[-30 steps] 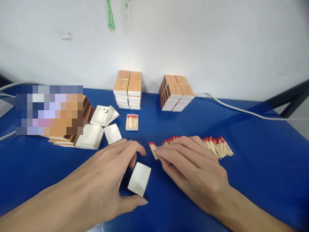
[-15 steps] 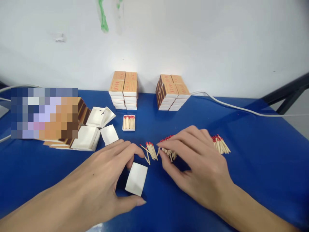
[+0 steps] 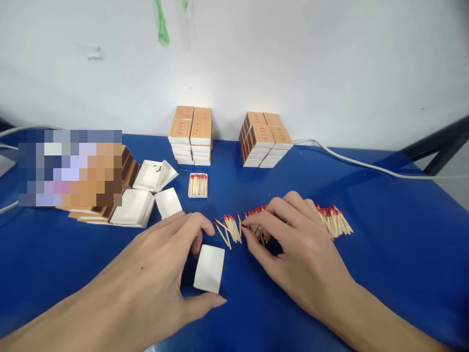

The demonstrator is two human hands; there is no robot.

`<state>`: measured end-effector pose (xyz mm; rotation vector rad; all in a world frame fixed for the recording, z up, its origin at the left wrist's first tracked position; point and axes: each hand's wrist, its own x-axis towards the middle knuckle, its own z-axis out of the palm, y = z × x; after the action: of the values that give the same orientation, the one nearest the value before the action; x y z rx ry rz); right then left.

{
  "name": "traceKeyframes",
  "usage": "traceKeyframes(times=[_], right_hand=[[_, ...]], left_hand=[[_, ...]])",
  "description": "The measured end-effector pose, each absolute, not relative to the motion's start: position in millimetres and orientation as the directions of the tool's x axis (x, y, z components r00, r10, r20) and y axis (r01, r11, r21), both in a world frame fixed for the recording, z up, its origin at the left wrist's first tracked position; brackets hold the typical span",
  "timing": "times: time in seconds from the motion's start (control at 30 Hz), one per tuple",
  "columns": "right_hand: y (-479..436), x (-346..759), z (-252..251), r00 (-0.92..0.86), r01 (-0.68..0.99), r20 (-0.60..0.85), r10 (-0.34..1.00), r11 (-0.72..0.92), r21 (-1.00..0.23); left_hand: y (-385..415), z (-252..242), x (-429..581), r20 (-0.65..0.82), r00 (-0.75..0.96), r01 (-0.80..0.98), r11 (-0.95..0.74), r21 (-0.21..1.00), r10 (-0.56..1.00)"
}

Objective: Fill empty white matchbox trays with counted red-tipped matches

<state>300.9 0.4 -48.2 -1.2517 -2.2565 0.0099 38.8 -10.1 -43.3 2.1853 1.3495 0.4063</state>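
My left hand (image 3: 164, 259) curves around a white matchbox tray (image 3: 209, 269), its thumb at the near edge and a curled finger at the far left corner. The tray lies on the blue table, showing a plain pale face. My right hand (image 3: 293, 234) pinches thumb and forefinger together at a red-headed match (image 3: 240, 228); the exact contact is hard to make out. Just left of that match lies a small group of loose matches (image 3: 230, 229). More matches (image 3: 333, 222) lie in a row beneath and beyond my right hand, which hides part of them.
A tray full of matches (image 3: 198, 186) sits farther back. Two stacks of matchboxes, one left (image 3: 190, 142) and one right (image 3: 266, 139), stand by the wall. White trays (image 3: 132, 208) and brown box sleeves are piled at left, partly blurred out. A white cable (image 3: 351, 164) crosses the back right.
The white tray has turned slightly straighter within my left hand. The match at my right fingertips now stands apart from the small group, its head showing. The view has shifted a little.
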Motion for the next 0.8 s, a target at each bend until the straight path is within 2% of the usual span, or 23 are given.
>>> traceKeyframes(times=[0.27, 0.47, 0.8], right_hand=[[-1, 301, -46, -0.413, 0.732, 0.432, 0.802, 0.574, -0.366], [-1, 300, -47, -0.407, 0.738, 0.441, 0.800, 0.572, -0.358], [-3, 299, -45, -0.420, 0.723, 0.427, 0.801, 0.580, -0.375]], left_hand=[[-9, -39, 37, -0.003, 0.496, 0.690, -0.392, 0.608, 0.868], [-7, -36, 36, -0.006, 0.529, 0.702, -0.434, 0.564, 0.848], [-8, -33, 36, -0.043, 0.558, 0.697, -0.440, 0.566, 0.829]])
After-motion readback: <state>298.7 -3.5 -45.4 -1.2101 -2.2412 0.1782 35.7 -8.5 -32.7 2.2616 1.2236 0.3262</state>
